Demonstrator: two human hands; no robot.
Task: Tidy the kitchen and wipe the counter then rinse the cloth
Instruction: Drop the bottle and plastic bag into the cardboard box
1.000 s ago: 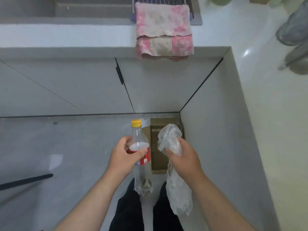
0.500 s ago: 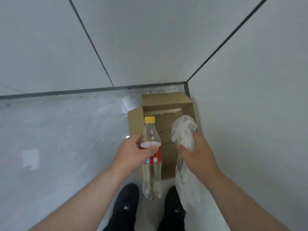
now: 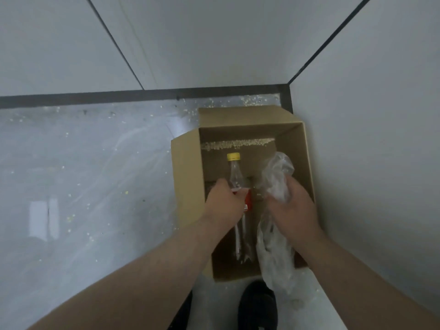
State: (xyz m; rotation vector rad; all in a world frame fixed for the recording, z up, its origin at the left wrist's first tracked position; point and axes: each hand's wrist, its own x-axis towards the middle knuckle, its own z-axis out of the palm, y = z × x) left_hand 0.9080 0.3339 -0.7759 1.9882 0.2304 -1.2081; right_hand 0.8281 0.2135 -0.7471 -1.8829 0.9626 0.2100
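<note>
Left hand [image 3: 226,203] is curled tight round the middle of the plastic bottle [image 3: 234,172], right at the red label. The bottle is upright with its yellow cap up, hanging over the open cardboard box [image 3: 188,186]. Right hand [image 3: 292,208] has a fistful of crumpled clear plastic bag [image 3: 273,258], also above the box, but the bag's loose tail dangles past the box's near edge.

That tail is what I'd worry about. The bag is light and floppy, so if it's just let go it could drape over the near rim or slide out onto the floor [image 3: 95,163] by the shoe [image 3: 258,303].

The bottle looks pretty much empty, so dropped from up there it could bounce, knock the thin side wall, or nudge the box. There are also small grains [image 3: 238,144] along the box's far inside edge and on the floor beyond it, and a hard drop could scatter more.
</note>
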